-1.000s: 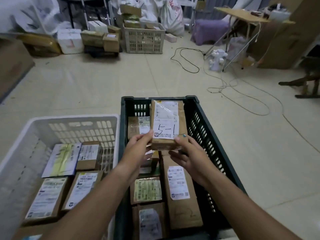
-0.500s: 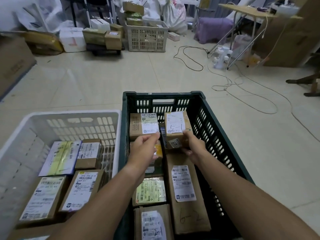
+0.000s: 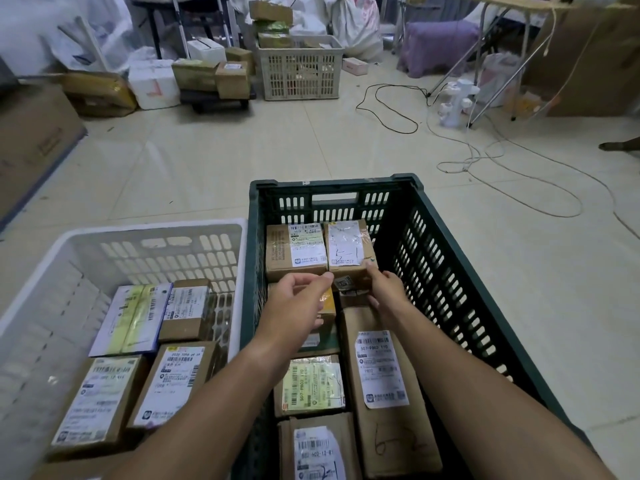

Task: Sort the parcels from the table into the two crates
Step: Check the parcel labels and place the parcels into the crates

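Head view: parcels (image 3: 313, 386) crowding green crate (image 3: 450, 282).

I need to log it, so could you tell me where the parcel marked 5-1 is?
In the head view, the 5-1 parcel sits at the far end of the green crate.

- Light was dim, even and cool, shadows soft.
- Pale glare lay on the floor (image 3: 180, 157) beyond the green crate (image 3: 446, 271).
- Edges around the crate bowed, corners soft.

Tiled floor (image 3: 214, 161) under green crate (image 3: 433, 244), white crate (image 3: 69, 244), cables (image 3: 485, 157).
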A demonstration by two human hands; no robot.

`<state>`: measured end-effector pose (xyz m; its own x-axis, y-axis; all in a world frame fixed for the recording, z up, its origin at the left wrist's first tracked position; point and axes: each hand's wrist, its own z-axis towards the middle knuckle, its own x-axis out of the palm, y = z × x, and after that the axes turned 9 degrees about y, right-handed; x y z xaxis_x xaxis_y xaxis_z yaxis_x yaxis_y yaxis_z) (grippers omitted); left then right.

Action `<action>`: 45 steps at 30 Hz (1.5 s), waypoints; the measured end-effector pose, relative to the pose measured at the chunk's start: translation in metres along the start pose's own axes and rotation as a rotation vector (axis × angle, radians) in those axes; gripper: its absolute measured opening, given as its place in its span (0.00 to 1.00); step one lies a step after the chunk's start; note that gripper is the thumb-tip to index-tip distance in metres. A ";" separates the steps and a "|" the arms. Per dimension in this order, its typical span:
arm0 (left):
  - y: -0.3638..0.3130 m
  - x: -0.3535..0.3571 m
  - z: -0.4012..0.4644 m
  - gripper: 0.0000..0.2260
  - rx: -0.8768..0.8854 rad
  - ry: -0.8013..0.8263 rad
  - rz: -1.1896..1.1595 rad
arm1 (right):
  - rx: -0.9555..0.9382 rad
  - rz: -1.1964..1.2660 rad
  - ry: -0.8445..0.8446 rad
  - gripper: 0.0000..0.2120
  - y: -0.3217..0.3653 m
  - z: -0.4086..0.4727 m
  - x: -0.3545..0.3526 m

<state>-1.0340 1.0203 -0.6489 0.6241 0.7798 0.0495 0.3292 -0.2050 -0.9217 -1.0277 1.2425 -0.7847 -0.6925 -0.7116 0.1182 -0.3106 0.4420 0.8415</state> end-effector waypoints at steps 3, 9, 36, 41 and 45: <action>-0.002 -0.001 -0.002 0.10 0.012 0.005 0.037 | 0.016 -0.037 0.004 0.35 0.008 -0.003 0.000; -0.012 -0.008 -0.015 0.05 0.157 0.031 0.431 | -0.243 -0.697 -0.041 0.30 0.053 -0.058 0.004; -0.140 -0.074 -0.168 0.15 0.111 -0.237 1.060 | -0.691 -1.471 0.280 0.18 0.162 -0.331 0.087; -0.267 -0.117 -0.244 0.12 0.106 -0.332 1.003 | -0.718 -1.369 0.360 0.16 0.292 -0.418 0.150; -0.403 -0.155 -0.320 0.13 0.144 -0.323 0.990 | -0.752 -1.349 0.459 0.15 0.409 -0.511 0.214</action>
<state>-1.0363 0.7930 -0.1625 0.3433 0.4275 -0.8363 -0.3255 -0.7811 -0.5329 -0.9701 0.9924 -0.1455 0.0942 -0.4967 -0.8628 -0.0322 -0.8677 0.4960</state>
